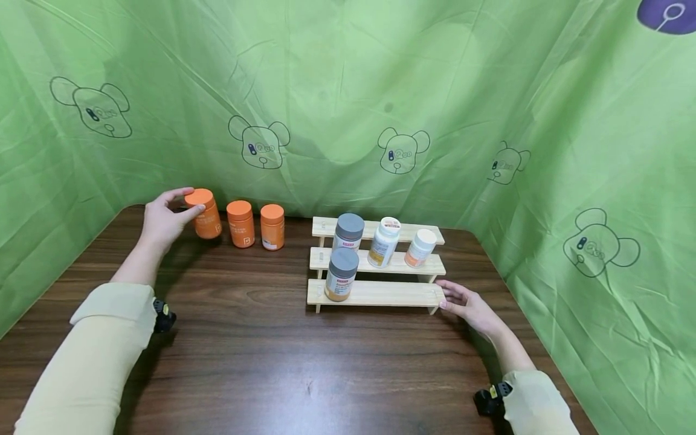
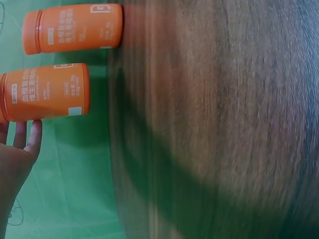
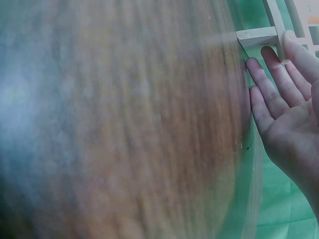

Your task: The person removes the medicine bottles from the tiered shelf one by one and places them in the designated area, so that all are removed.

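At the back left of the dark brown wood-grain worktop (image 1: 244,362), the left hand (image 1: 163,220) has its grip clamped round the cap of an orange cylindrical plastic bottle (image 1: 208,220), kinda tilted and seemingly lifted, just beside two matching orange bottles (image 1: 241,226) standing upright. Over on the other side, the right hand's (image 1: 473,311) grip is pretty loose, fingers spread and nearly straight, touching the end of the bottom step of a pale three-tier wooden rack (image 1: 397,294). That rack's got two grey-lidded bottles (image 1: 341,281) and two white-capped bottles (image 1: 383,244) on it.
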`<act>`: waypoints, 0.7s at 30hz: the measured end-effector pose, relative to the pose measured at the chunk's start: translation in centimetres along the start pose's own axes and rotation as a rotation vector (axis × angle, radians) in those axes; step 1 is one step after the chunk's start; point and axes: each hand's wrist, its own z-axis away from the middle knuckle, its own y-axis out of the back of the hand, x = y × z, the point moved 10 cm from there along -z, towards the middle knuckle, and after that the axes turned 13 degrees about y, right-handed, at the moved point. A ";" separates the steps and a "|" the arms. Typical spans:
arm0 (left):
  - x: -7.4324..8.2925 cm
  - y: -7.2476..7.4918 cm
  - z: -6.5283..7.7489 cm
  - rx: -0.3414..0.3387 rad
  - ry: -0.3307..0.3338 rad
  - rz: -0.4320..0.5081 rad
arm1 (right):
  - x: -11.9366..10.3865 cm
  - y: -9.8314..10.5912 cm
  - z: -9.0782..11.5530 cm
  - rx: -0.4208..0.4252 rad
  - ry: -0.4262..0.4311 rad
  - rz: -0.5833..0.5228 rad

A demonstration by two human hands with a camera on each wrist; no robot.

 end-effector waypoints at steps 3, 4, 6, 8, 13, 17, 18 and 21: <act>-0.2 -0.5 -0.2 0.000 -0.001 -0.004 | 0.0 0.0 0.0 -0.001 0.004 -0.001; -0.3 -0.6 -0.2 0.000 0.000 -0.012 | -0.1 0.0 0.0 -0.002 0.005 -0.001; -0.6 -0.9 -0.3 -0.008 0.007 -0.021 | -0.1 0.0 0.0 -0.004 0.007 -0.004; -0.8 -1.1 -0.4 -0.012 0.015 -0.036 | -0.1 -0.1 -0.1 -0.005 0.009 -0.002; -1.4 -1.4 -0.7 -0.016 0.030 -0.075 | 0.1 0.0 -0.2 0.001 0.012 0.005; -1.7 -1.7 -0.9 -0.018 0.031 -0.096 | 0.2 0.0 -0.1 0.001 0.012 0.002; -1.8 -1.7 -0.9 -0.017 0.033 -0.101 | 0.2 0.0 -0.1 -0.001 0.012 0.003; -2.1 -1.8 -1.0 -0.013 0.036 -0.113 | 0.2 0.0 0.0 -0.003 0.010 0.008</act>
